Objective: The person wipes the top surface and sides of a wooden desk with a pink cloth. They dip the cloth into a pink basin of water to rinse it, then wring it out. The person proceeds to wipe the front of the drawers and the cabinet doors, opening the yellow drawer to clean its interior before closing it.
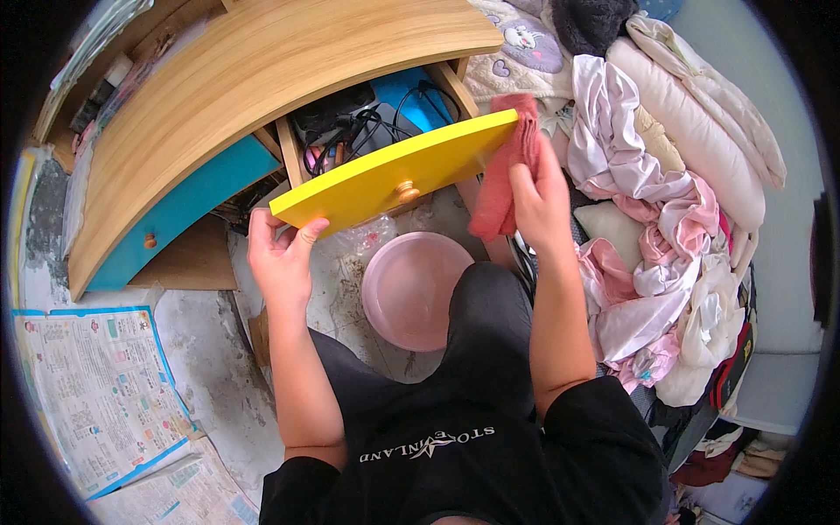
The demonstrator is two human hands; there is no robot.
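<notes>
Before me a desk drawer (287, 152) is pulled out, its yellow front panel (354, 190) carrying a round wooden knob (407, 191). My left hand (281, 246) grips the panel's left end, thumb on the front face and fingers curled behind the edge. At the opposite end, my right hand (541, 197) holds a folded red cloth (497, 190) against the panel's right edge. Black cables (374, 128), a grey item and a blue item (410, 98) lie inside the drawer. Part of its contents is hidden by the panel and the desktop.
Below the drawer, a pink basin (417, 292) stands on the floor by my knees. The wooden desktop (275, 72) overhangs a teal drawer front (180, 216) at left. Rumpled bedding and clothes (623, 151) are heaped at right. Printed sheets (105, 394) cover the lower left.
</notes>
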